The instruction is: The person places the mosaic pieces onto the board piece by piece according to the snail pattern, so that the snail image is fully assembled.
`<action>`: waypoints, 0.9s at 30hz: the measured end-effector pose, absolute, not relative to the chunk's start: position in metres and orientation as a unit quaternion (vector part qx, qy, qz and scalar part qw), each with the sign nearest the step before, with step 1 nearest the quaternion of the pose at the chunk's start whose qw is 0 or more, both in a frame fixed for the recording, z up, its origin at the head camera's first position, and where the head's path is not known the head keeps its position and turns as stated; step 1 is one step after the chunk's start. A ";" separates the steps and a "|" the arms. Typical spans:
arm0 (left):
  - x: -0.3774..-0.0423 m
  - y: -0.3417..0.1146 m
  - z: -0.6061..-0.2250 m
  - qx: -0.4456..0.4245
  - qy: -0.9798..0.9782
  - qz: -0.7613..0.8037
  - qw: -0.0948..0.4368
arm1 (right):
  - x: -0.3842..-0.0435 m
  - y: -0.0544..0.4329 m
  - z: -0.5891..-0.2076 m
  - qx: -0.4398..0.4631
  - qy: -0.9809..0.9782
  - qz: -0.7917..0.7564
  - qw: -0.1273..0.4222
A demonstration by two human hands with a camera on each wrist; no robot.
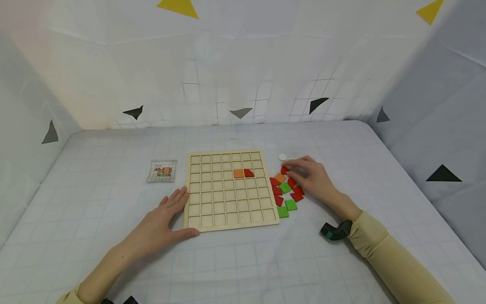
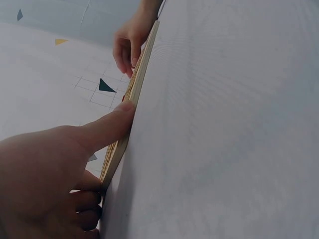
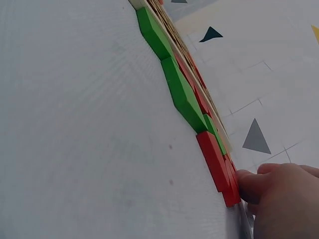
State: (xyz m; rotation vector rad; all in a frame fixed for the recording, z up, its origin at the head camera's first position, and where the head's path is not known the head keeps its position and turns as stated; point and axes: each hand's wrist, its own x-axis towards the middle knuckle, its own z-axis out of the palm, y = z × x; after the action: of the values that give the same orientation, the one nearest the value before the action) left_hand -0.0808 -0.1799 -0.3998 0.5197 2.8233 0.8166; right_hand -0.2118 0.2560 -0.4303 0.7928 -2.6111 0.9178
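A square wooden grid board (image 1: 231, 202) lies flat. In its cells sit an orange square tile (image 1: 238, 173) and, right beside it, a red quarter-circle tile (image 1: 248, 173). My left hand (image 1: 159, 226) rests at the board's lower left corner, fingers along the left side and thumb on the front edge. Past the board's right side, my right hand (image 1: 313, 177) pinches another red quarter-circle tile (image 1: 284, 170) between thumb and index finger. In the right wrist view, the hand (image 3: 284, 194) hides its own fingertips. Loose red tiles (image 1: 278, 200) lie around there.
Green square tiles (image 1: 291, 205) and an orange tile (image 1: 279, 177) lie among the loose pieces. A white round piece (image 1: 282, 157) is just beyond the right hand. Left of the board lies a small picture card (image 1: 162, 171) with a coloured figure on a grid.
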 end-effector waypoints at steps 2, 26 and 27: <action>-0.081 -0.180 -0.400 0.173 0.943 0.272 0.077 | -0.212 0.255 -0.430 0.276 -0.896 0.318 0.141; -0.080 -0.180 -0.400 0.170 0.943 0.274 0.080 | -0.199 0.234 -0.411 0.198 -0.891 0.377 0.158; -0.080 -0.180 -0.400 0.170 0.943 0.274 0.079 | -0.198 0.230 -0.409 0.201 -0.890 0.379 0.156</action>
State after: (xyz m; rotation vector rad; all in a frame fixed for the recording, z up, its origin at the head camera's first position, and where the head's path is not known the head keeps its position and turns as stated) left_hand -0.0804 -0.1802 -0.3998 0.5075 2.8228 0.8202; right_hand -0.1981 0.2300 -0.4086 0.5764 -2.5481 1.0863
